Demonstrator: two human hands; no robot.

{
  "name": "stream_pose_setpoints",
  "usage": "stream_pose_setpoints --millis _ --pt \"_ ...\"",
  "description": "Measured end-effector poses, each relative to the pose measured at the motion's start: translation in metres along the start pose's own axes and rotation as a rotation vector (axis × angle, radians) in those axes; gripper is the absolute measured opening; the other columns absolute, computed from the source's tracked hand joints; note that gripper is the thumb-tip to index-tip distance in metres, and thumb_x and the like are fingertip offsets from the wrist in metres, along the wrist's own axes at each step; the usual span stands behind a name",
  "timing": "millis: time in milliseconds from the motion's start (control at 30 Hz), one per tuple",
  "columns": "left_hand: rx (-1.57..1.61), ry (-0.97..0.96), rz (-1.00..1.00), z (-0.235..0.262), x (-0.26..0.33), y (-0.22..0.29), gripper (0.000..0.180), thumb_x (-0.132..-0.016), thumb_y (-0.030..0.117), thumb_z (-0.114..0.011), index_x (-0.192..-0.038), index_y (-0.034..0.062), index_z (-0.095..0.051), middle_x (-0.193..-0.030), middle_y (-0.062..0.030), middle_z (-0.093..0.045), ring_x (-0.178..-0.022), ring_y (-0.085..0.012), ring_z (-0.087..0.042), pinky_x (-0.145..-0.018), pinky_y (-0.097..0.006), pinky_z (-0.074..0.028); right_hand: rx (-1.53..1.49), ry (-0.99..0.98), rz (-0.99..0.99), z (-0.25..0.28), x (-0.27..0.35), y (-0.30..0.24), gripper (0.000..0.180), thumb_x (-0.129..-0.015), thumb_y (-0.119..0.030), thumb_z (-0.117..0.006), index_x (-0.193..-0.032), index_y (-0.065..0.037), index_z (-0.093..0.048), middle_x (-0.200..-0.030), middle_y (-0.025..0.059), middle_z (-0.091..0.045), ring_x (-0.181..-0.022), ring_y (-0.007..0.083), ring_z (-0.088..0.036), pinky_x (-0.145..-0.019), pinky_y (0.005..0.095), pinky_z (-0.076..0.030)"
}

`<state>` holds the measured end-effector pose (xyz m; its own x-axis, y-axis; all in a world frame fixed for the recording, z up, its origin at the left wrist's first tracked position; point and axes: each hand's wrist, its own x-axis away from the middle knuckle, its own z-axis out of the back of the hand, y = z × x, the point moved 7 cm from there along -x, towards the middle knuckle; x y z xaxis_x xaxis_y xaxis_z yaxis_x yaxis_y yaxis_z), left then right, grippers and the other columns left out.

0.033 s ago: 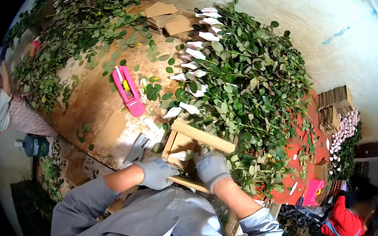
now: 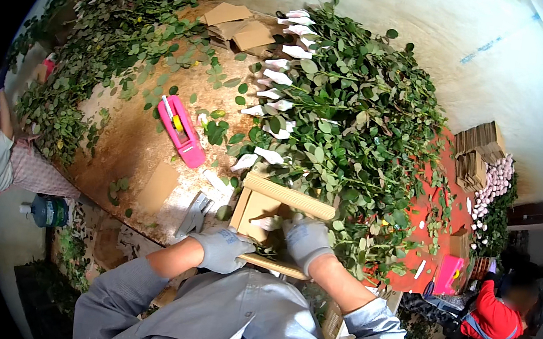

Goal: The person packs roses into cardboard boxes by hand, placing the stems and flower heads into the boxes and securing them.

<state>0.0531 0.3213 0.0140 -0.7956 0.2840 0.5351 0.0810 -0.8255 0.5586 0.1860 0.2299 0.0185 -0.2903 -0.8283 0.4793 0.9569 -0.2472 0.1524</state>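
Note:
In front of me lies a folded cardboard wrapper with a ribbed far flap and a raised near edge. My left hand, in a grey glove, is closed at its near left corner. Inside the wrapper rests a rose bud in a pale sleeve, pointing left. My gloved right hand has curled fingers just right of that bud, seemingly around its stem; the fingertips are partly hidden. Beside my left hand on the table sits a grey metal stapler-like tool.
Leafy rose stems with sleeved buds are heaped beyond the wrapper; another green pile covers the far left. A pink tape dispenser, cardboard sheets and loose leaves lie on the table. A person in red is at right, another at left.
The rose bud has shifted slightly right inside the wrapper, beside my right hand. The whole view has moved a little; both hands keep their places.

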Motion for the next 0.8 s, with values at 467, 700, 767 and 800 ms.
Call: stream_pose_setpoints --millis 467,700,767,800 --pt "0.033 0.044 0.033 -0.004 0.001 -0.003 0.049 -0.092 0.034 -0.061 -0.135 0.0119 -0.063 -0.132 -0.0104 -0.066 -0.117 -0.0328 -0.061 -0.103 -0.045 -0.048 0.19 0.328 -0.701 0.056 0.185 0.191 0.031 -0.081 -0.002 -0.064 -0.11 -0.01 -0.062 -0.097 0.0124 -0.059 -0.085 0.0302 -0.064 -0.07 0.0419 -0.053" --pt "0.015 0.091 0.003 -0.008 0.004 -0.008 0.049 -0.092 0.036 -0.06 -0.134 0.011 -0.063 -0.128 -0.0131 -0.067 -0.117 -0.0346 -0.062 -0.103 -0.046 -0.048 0.027 0.295 -0.047 0.082 0.067 -0.005 0.013 -0.091 -0.017 -0.057 -0.101 -0.011 -0.062 -0.091 0.0075 -0.059 -0.076 0.0219 -0.066 -0.059 0.0366 -0.052" --pt "0.011 0.025 0.017 -0.002 0.002 -0.003 0.051 -0.092 0.036 -0.059 -0.137 0.0118 -0.062 -0.135 -0.0134 -0.064 -0.121 -0.0353 -0.06 -0.106 -0.046 -0.047 -0.095 0.067 0.125 0.037 0.016 -0.032 0.023 -0.093 -0.012 -0.057 -0.116 -0.008 -0.063 -0.104 0.011 -0.066 -0.086 0.0245 -0.071 -0.064 0.0403 -0.057" --pt "0.024 0.027 0.015 -0.002 0.001 -0.003 0.051 -0.092 0.036 -0.059 -0.137 0.0121 -0.062 -0.136 -0.0132 -0.064 -0.122 -0.0353 -0.06 -0.106 -0.046 -0.047 -0.124 -0.03 0.136 0.026 0.0 -0.039 0.025 -0.095 -0.012 -0.055 -0.117 -0.006 -0.064 -0.109 0.0141 -0.069 -0.091 0.0272 -0.073 -0.069 0.0424 -0.058"
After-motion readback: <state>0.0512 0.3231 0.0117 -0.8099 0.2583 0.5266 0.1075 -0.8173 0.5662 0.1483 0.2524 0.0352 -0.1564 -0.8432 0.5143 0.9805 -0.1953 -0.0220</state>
